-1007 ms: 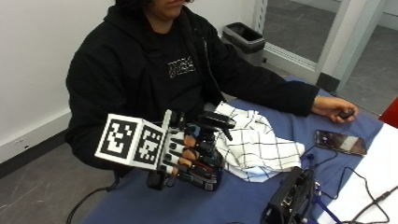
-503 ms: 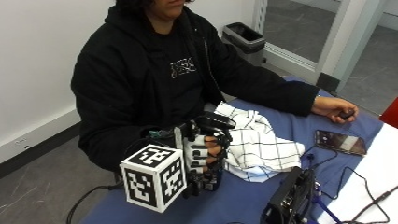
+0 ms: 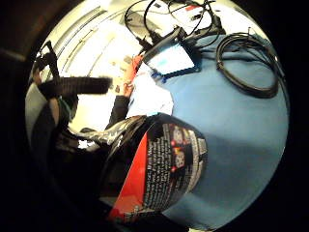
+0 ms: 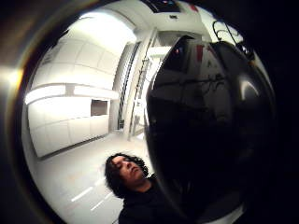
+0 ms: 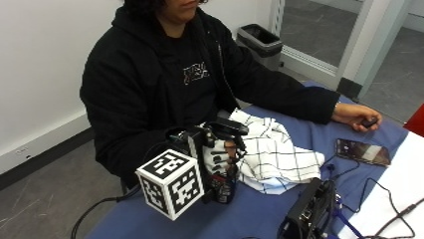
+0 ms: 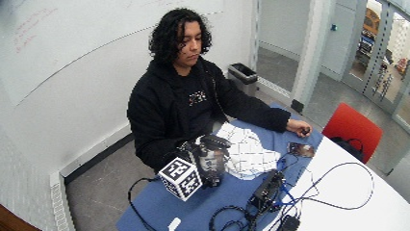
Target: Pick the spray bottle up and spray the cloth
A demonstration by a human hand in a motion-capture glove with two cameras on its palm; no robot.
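A black spray bottle (image 5: 227, 188) with a red label stands upright at the near-left of the blue table (image 5: 265, 219). Its black trigger head points toward the white checked cloth (image 5: 275, 154). My gloved right hand (image 5: 215, 159) grips the bottle's body, fingers curled round it. The cloth lies crumpled just right of the bottle and touches or nearly touches it. In the little finger side palm view the bottle (image 3: 161, 169) fills the middle above the blue table (image 3: 241, 125). It is a dark mass (image 4: 210, 116) in the thumb side view. The wide view shows bottle (image 6: 211, 163) and cloth (image 6: 247, 151).
The bare left hand (image 5: 358, 117) rests at the table's far right corner. A phone (image 5: 361, 152) lies near it. A black device (image 5: 311, 214) with cables sits at the front edge, right of the cloth. A coiled cable (image 3: 246, 63) lies on the table.
My right hand has turned at the wrist while it holds the bottle. The bottle stays upright beside the cloth, and the cloth has not moved.
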